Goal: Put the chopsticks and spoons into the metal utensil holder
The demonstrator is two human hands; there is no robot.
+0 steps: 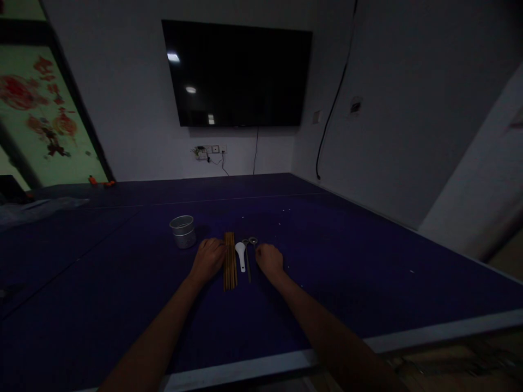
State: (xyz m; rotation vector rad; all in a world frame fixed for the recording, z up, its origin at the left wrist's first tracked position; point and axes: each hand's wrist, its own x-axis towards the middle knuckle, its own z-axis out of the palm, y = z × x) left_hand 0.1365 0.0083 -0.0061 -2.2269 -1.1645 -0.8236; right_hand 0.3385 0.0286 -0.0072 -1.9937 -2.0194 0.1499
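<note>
Forearms (163, 333) over table (359, 261); left hand (209, 259) curled against chopsticks (230, 269), grip unclear; right hand (270, 258) pinching metal spoon (253, 240).

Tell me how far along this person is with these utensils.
Done, by the look of it: the chopsticks lie side by side, with the white spoon next to them. In hand: the left hand is at the chopsticks, the right hand at a metal spoon; grips are unclear. Possibly left: using the metal cup, since nothing pokes out of it.
</note>
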